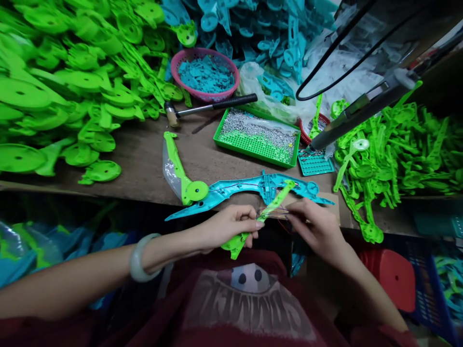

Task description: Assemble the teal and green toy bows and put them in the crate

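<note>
My left hand (237,224) is closed around a long green plastic part (275,201), which slants up to the right in front of me. Thin dark wires (275,212) run from that part across to my right hand (316,221), whose thumb and fingertips pinch them. Just beyond my hands lies a blue plastic bow-shaped half shell (235,187) at the table edge, with wires along its inside. Joined to its left end is a green arm piece (197,191) with a clear grey blade (170,168). Part of the shell sits over a piece of cardboard (331,207).
A green tray (258,156) of small screws, a hammer (217,106) and a pink basket (175,72) of blue pieces stand behind. Green parts (54,86) heap at left and right. An electric screwdriver (356,113) hangs at right. A red stool (394,279) is below.
</note>
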Tool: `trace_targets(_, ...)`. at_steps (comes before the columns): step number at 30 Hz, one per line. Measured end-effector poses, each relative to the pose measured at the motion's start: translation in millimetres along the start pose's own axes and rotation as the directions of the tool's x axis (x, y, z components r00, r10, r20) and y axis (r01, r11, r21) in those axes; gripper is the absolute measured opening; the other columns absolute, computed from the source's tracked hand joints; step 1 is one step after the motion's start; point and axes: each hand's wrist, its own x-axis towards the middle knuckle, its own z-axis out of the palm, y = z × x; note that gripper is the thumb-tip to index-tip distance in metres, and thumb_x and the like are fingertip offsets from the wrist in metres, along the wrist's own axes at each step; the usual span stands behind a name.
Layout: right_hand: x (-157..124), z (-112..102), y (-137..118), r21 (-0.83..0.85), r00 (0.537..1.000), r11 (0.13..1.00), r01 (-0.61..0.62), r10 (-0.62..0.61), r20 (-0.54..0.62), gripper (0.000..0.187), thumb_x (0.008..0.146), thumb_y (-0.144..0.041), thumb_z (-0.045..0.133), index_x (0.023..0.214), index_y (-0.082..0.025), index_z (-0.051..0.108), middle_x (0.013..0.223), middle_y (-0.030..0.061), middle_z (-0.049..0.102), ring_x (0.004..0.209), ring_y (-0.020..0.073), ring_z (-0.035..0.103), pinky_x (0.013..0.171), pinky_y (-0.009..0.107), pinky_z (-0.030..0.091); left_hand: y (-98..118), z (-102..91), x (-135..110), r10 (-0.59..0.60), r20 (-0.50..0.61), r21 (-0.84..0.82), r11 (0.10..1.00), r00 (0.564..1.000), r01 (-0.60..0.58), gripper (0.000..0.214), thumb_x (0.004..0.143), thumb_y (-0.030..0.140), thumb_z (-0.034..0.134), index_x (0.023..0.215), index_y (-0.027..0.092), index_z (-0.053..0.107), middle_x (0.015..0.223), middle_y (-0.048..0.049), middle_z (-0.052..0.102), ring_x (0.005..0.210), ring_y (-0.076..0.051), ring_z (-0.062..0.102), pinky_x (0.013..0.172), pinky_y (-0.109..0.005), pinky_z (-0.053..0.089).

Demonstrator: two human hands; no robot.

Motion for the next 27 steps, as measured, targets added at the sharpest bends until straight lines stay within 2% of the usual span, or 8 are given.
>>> trace_targets(2, -7.9, 6.1, -0.9, 0.139, 0.971, 0.975, -0.172, 0.192, -0.146, 0.015, 0.098, -0.024, 0.057, 0.113, -0.022, 0.056, 0.098, 0.0036, 0.063, 0.056, 0.0089, 0.054, 0.051, 0.024, 0.044, 1.2, 1.2, 2.9, 0.071, -0.038, 0.022, 0.997, 0.997, -0.07, 0.033, 0.082, 0.046, 0.07, 0.076, 0.018, 0.053, 0.068, 0.0014, 0.067, 0.058, -0.011, 0.061, 0.057, -0.023, 0.044)
trace_targets(4, -12.3, 8.2, -6.2, 0.153, 0.936, 0.959, -0.238, 0.268, -0.226, 0.013, 0.096, -0.026, 0.06, 0.108, -0.021, 0.061, 0.093, 0.0026, 0.064, 0.053, 0.0088, 0.05, 0.05, 0.024, 0.042, 4.9, 1.7, 5.9, 0.144, -0.067, 0.083, 0.987, 0.987, -0.138, 0.03, 0.085, 0.043, 0.068, 0.077, 0.018, 0.054, 0.069, 0.0014, 0.066, 0.06, -0.012, 0.062, 0.061, -0.024, 0.045)
trace_targets(9, -18.0, 6.7, -22.3, 0.088, 0.944, 0.98, -0.178, 0.195, -0.265, 0.011, 0.096, -0.024, 0.06, 0.095, -0.02, 0.07, 0.067, -0.0015, 0.058, 0.056, 0.0118, 0.05, 0.053, 0.025, 0.038, 24.9, 0.1, 8.4, 0.289, -0.185, 0.132, 0.954, 0.939, -0.268, 0.025, 0.085, 0.04, 0.066, 0.085, 0.017, 0.057, 0.074, 0.0022, 0.063, 0.062, -0.01, 0.058, 0.062, -0.023, 0.043)
trace_targets(14, -20.4, 15.5, -17.9, 0.243, 0.903, 0.943, -0.229, 0.298, -0.308, 0.021, 0.097, -0.025, 0.056, 0.079, -0.019, 0.066, 0.067, -0.0005, 0.058, 0.061, 0.0141, 0.055, 0.057, 0.026, 0.042, 34.4, -1.6, 4.5, 0.26, -0.127, 0.041, 0.965, 0.957, -0.257, 0.026, 0.086, 0.042, 0.063, 0.087, 0.017, 0.056, 0.074, 0.0031, 0.058, 0.06, -0.009, 0.052, 0.058, -0.022, 0.04)
trace_targets(18, -8.8, 7.0, -17.2, 0.068, 0.898, 0.991, -0.116, 0.134, -0.419, 0.016, 0.096, -0.021, 0.054, 0.084, -0.02, 0.065, 0.077, 0.0034, 0.059, 0.074, 0.0175, 0.057, 0.067, 0.03, 0.045, 26.5, -3.4, 5.9, 0.282, -0.072, 0.415, 0.881, 0.957, -0.229, 0.025, 0.09, 0.04, 0.057, 0.099, 0.018, 0.059, 0.079, 0.0013, 0.06, 0.067, -0.014, 0.058, 0.066, -0.026, 0.045)
trace_targets(20, 1.9, -3.5, -18.1, -0.088, 0.914, 0.995, -0.041, 0.002, -0.406, 0.014, 0.096, -0.02, 0.054, 0.087, -0.02, 0.065, 0.086, 0.0063, 0.058, 0.082, 0.0192, 0.056, 0.073, 0.032, 0.045, 25.4, -0.9, 5.4, 0.3, -0.034, 0.605, 0.765, 0.953, -0.22, 0.022, 0.091, 0.039, 0.055, 0.098, 0.019, 0.06, 0.078, 0.0007, 0.062, 0.069, -0.016, 0.059, 0.066, -0.027, 0.044)
trace_targets(22, 12.0, -12.9, -16.5, -0.137, 0.937, 0.99, -0.036, -0.014, -0.348, 0.017, 0.096, -0.021, 0.052, 0.082, -0.02, 0.061, 0.086, 0.0061, 0.057, 0.081, 0.0186, 0.055, 0.071, 0.031, 0.042, 28.5, 4.2, 2.6, 0.311, 0.01, 0.656, 0.715, 0.95, -0.241, 0.02, 0.093, 0.038, 0.052, 0.097, 0.02, 0.06, 0.078, 0.0008, 0.063, 0.07, -0.016, 0.06, 0.065, -0.026, 0.044)
trace_targets(27, 13.9, -16.7, -7.9, 0.12, 0.955, 0.967, -0.226, 0.244, -0.168, 0.032, 0.098, -0.028, 0.049, 0.067, -0.021, 0.047, 0.06, -0.0029, 0.047, 0.059, 0.0129, 0.047, 0.057, 0.026, 0.034, 32.7, 12.4, -2.6, 0.323, 0.03, 0.467, 0.832, 0.946, -0.299, 0.02, 0.095, 0.038, 0.048, 0.101, 0.02, 0.054, 0.079, 0.0013, 0.062, 0.065, -0.015, 0.061, 0.063, -0.026, 0.047)
